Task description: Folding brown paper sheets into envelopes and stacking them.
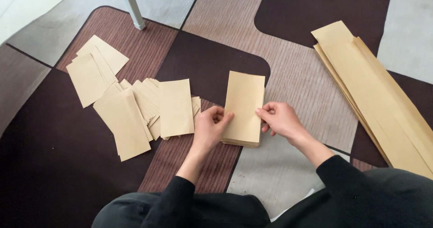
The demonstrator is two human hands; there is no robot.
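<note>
Paper stack: a small neat stack of tan paper rectangles (244, 106) is lying on the patterned rug (58, 165), straight in front of the person, between both hands.
Left hand: the left hand (209, 129) is pinching the stack's lower left edge, thumb on top and fingers curling under, so it is grasping the paper.
Right hand: the right hand (280, 119) is pinching the stack's right edge between thumb and forefinger, also grasping it.
Sleeves: both arms are wearing black sleeves (356, 187) and reaching in from the bottom of the view.
Loose pile: just to the left of the stack, a spread-out pile of similar tan rectangles (149, 108) is fanning across the rug, overlapping and untidy.
Farther pieces: a few more rectangles (92, 70) are lying farther left, touching that pile.
Long strips: well apart on the right, a pile of long tan paper strips (374, 97) is lying at a slant, uncut as far as can be seen.
Progress: judging by this, one stack is being squared up, many pieces are lying loose, and the long strips are looking untouched.
Background: a white furniture leg (133, 7) is standing at the top edge of the rug.
</note>
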